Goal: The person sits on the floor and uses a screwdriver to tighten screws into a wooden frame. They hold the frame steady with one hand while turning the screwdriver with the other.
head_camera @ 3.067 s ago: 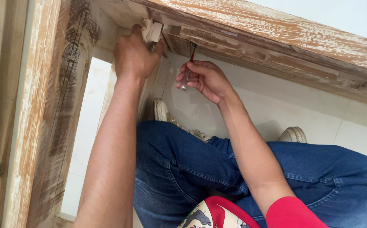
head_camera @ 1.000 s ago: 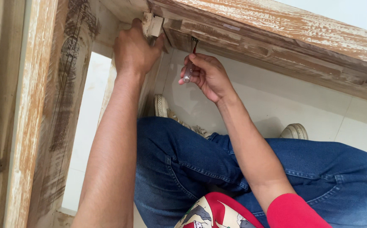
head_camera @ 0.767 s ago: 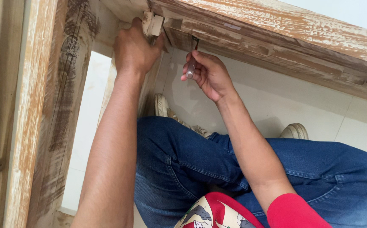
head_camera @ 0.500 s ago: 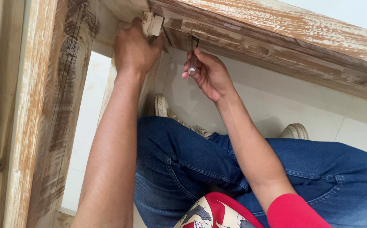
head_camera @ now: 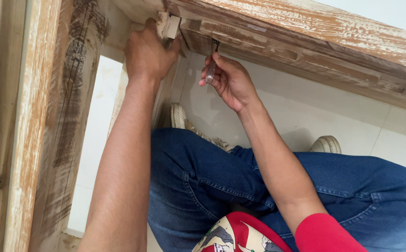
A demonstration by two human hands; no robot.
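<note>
Whitewashed, flaking wood frames the scene as a person seated on a pale tiled floor (head_camera: 305, 112) works at the far corner of a weathered frame (head_camera: 305, 32). The left hand (head_camera: 149, 53) grips a small pale wooden block (head_camera: 170, 25) at the joint, its fingers curled and pressed hard against the wood. Just to the right, the right hand (head_camera: 231, 81) pinches the clear handle of a slim screwdriver (head_camera: 211, 70), fingers closed around it, the shaft pointing up to the underside of the top rail (head_camera: 268, 44). The tip itself is too small to make out.

Doing this well looks to call for keeping the screwdriver square to the rail and pushing along its line while turning, with the left hand holding the block flush so nothing shifts in the corner; a tilted tool could slip off and gouge the soft, worn timber.

The frame is rough, its white paint rubbed through to brown grain, with the left post (head_camera: 39, 140) running near to far. Blue jeans (head_camera: 203, 177) and pale shoes (head_camera: 326, 144) show below.
</note>
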